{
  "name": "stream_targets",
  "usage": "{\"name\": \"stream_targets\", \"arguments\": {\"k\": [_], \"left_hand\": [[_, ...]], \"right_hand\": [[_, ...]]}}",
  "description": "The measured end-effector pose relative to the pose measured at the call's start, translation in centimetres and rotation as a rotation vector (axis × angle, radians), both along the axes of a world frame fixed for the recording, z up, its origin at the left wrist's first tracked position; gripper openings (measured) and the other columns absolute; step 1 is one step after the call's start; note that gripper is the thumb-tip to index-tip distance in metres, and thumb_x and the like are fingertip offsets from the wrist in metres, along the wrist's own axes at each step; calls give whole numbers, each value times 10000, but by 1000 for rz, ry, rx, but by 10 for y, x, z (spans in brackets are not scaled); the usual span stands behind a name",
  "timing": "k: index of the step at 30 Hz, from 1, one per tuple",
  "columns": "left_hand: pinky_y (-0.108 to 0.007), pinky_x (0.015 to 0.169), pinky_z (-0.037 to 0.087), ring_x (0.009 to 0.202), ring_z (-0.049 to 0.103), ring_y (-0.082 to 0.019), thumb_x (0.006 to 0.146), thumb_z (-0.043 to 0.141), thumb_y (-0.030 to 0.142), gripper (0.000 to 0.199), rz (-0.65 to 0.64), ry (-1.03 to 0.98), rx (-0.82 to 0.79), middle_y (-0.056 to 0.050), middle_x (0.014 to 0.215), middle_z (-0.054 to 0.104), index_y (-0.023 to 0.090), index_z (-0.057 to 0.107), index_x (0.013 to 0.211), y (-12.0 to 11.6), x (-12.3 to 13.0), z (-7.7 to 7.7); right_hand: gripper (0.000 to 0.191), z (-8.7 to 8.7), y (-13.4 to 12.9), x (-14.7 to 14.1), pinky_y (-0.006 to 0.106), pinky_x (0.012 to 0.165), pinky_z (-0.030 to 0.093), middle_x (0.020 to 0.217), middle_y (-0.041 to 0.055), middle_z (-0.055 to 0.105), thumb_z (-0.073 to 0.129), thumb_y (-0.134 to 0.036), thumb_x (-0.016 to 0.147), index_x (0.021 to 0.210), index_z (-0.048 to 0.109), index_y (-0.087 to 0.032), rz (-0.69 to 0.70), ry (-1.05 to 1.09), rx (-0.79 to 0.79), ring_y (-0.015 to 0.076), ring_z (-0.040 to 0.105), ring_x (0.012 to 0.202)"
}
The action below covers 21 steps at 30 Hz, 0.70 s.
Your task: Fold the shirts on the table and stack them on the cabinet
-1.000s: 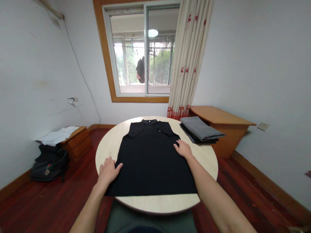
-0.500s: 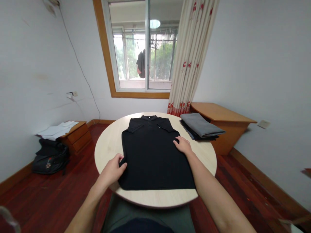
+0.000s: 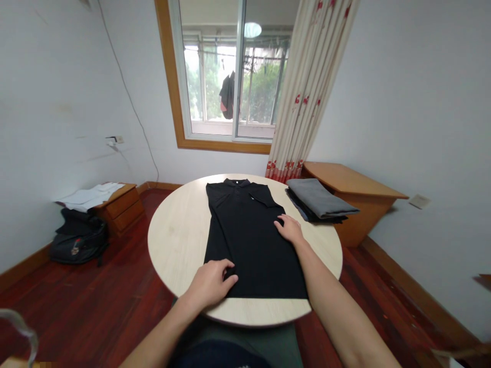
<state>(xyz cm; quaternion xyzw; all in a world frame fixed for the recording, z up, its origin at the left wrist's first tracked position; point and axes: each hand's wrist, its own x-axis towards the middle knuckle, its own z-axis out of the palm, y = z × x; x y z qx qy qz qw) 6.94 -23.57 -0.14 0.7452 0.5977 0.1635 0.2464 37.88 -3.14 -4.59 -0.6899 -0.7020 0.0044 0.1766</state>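
A black short-sleeved polo shirt (image 3: 257, 240) lies on the round pale table (image 3: 176, 225), collar toward the window. Its left side is folded inward over the body, taking the left sleeve with it. Near the hem, my left hand (image 3: 215, 281) has its fingers curled around the folded-over edge, with dark cloth showing between thumb and forefinger. My right hand (image 3: 289, 228) rests on the shirt's right edge below the sleeve, fingers spread and holding nothing.
A stack of folded grey and dark clothes (image 3: 320, 199) sits at the table's right back edge. Behind it stands a wooden desk (image 3: 356, 184). On the left are a small drawer cabinet (image 3: 123, 209) with papers and a black bag (image 3: 79, 240) on the floor.
My left hand has moved right, bringing the shirt's left side inward over the body. My right hand has stayed at the right edge. The view has shifted slightly.
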Motion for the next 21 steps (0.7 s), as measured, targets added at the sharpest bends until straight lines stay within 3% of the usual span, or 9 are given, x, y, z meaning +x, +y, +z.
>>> {"name": "stream_targets", "arguments": {"k": [3,5,7,10,12,15,18,21], "left_hand": [[-322,638,446,759,678,-243,842,563,612,432,-47,-129,-57,-58,820,743,254,762,979,12,-16,7],[-305,631,443,732,664,-222,862,497,660,509,-62,-224,-34,-54,795,737,221,755,862,36,-31,11],[-297,633,448,689,647,-213,883,421,701,610,-24,-259,10,-59,714,712,184,732,797,76,-48,13],[-282,622,450,653,646,-198,925,404,658,611,151,-184,60,-76,751,727,149,729,837,157,-69,17],[-271,632,458,638,662,-187,960,403,589,557,331,-61,42,-84,796,747,146,730,875,214,-80,18],[-301,659,468,678,696,-242,965,432,539,541,446,11,24,-143,730,734,111,730,823,285,-89,13],[-314,687,482,771,721,-281,939,504,498,476,519,26,12,-182,786,747,93,737,848,334,-93,3],[-304,723,497,893,727,-288,889,589,451,388,567,13,31,-190,971,763,99,741,949,367,-93,-9]], "right_hand": [[387,12,-8,-11,430,1144,304,1360,100,633,520,-354,933,1247,662,-178,25,1,69,263,533,1288],[356,24,-15,-26,413,1136,311,1329,99,651,521,-332,930,1212,680,-184,101,28,90,259,545,1266],[333,37,-21,-46,367,1085,369,1291,98,672,519,-326,935,1181,696,-190,226,86,60,246,576,1219],[302,52,-30,-84,311,903,474,1124,81,734,533,-342,939,1124,717,-191,449,233,-38,218,664,1018],[303,56,-37,-109,295,810,487,1016,66,748,552,-365,939,1118,718,-185,598,320,-115,199,679,897],[374,55,-45,-138,263,720,475,909,29,737,599,-365,924,1242,670,-183,767,417,-255,159,661,771],[478,51,-52,-153,237,690,460,901,6,724,626,-362,915,1364,597,-201,866,504,-355,127,630,718],[491,51,-59,-157,232,689,450,907,-4,719,648,-358,902,1372,600,-228,870,515,-390,117,613,700]]}}
